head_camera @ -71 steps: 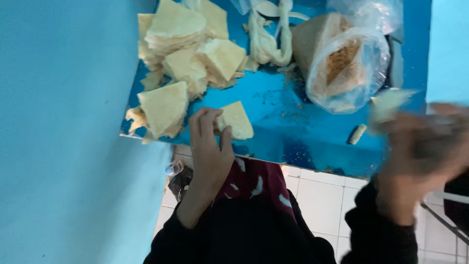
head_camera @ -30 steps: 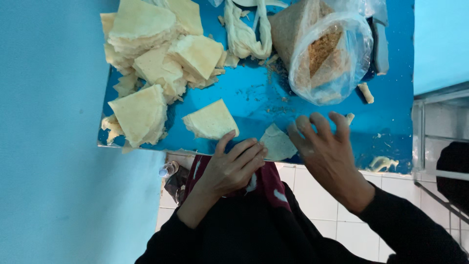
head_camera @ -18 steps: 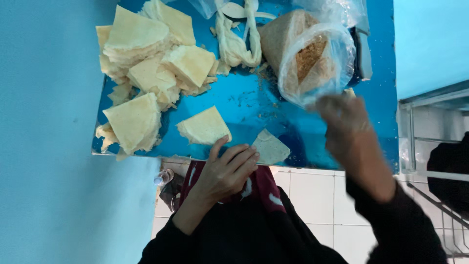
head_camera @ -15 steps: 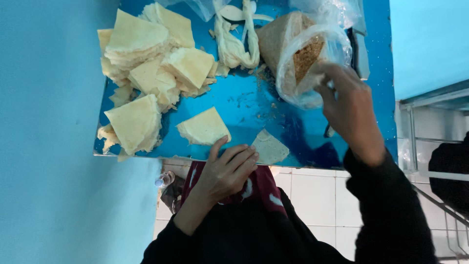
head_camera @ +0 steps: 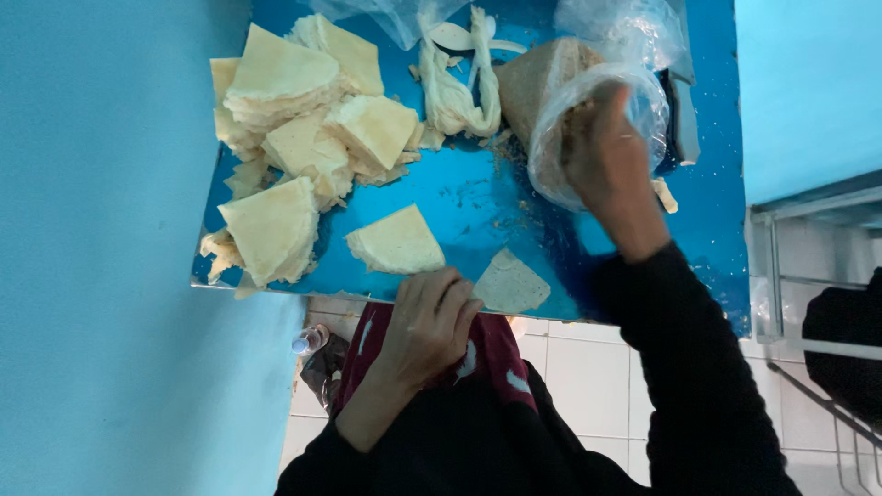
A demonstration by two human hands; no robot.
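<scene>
My left hand [head_camera: 427,317] rests on the near edge of the blue table [head_camera: 478,197], fingers loosely curled, holding nothing. Its fingertips lie between a small stack of pale triangular pastry sheets [head_camera: 395,243] and a single folded triangular sheet [head_camera: 510,283]. My right hand [head_camera: 606,156] reaches into the mouth of a clear plastic bag [head_camera: 634,87] that holds brown crumbly filling [head_camera: 542,78]. Its fingers are hidden inside the bag, so I cannot see whether they grip anything.
Several stacks of triangular pastry sheets [head_camera: 294,101] fill the table's left side, with another stack [head_camera: 271,230] near the front left corner. Twisted dough strips [head_camera: 459,87] lie at the back. A blue wall [head_camera: 101,248] is on the left, white floor tiles [head_camera: 574,377] below.
My right hand has lifted from the table's near edge and moved up into the plastic bag. My left hand has stayed at the edge by the pastry sheets.
</scene>
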